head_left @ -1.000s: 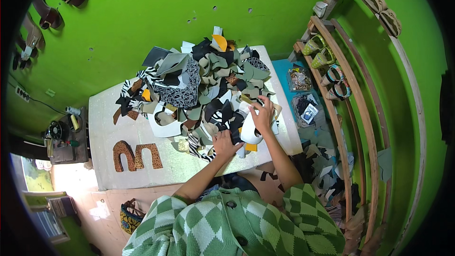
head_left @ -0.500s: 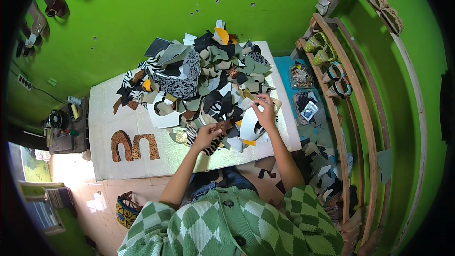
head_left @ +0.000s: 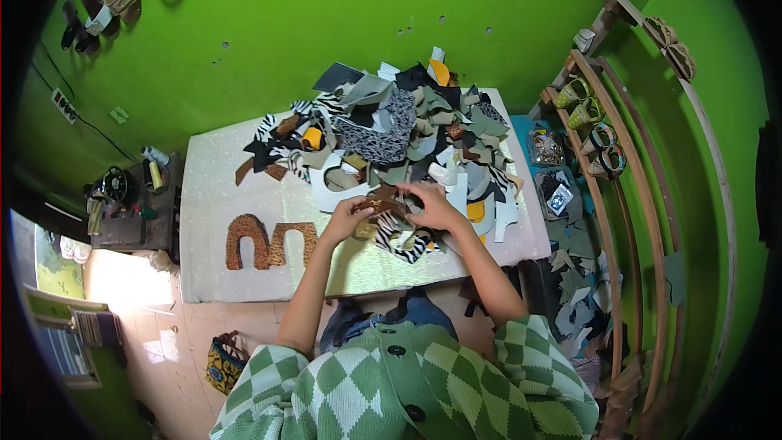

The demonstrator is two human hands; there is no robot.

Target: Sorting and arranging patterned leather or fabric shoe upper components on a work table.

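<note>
My left hand is closed, its thumb and fingers pinching a brown scrap at the near side of a pile of cut scraps. Curled over that scrap's right end is my right hand, its fingertips on the edge and its thumb bent below. Under the hands lies a zebra-striped scrap. A large white cut piece is just beyond my left hand. Two arch-shaped leopard-print pieces lie side by side on the pale table, left of my left forearm.
Wooden racks holding sandals stand on the right. Clear boxes of small parts sit beside the table, with loose scraps below. A dark sewing machine is at the left. A patterned bag rests on the floor.
My right hand has moved left from the pale pieces to the brown scrap in my left hand. A white piece it was touching lies on the pile's right. The view has shifted.
</note>
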